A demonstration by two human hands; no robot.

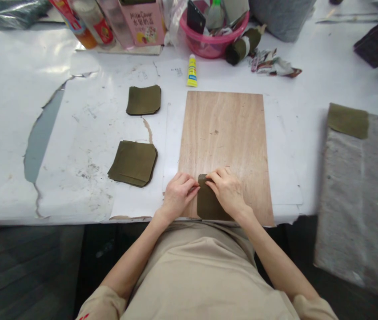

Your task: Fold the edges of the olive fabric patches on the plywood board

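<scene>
An olive-green fabric piece with rounded corners lies near the front edge of a wooden board. My left hand pinches its left edge close to the upper corner, thumb and fingertips together. Along its top edge, where a narrow strip looks folded or layered, the bent fingers of my right hand grip the fabric. That hand covers the piece's upper right part. Left of the board are two stacks of similar olive pieces, a nearer stack and a farther stack.
A yellow glue tube lies beyond the board. Behind it stand a pink basket of supplies, an olive roll, bottles and a pink carton. At right, a grey felt-like slab carries one olive piece. The white table covering is torn.
</scene>
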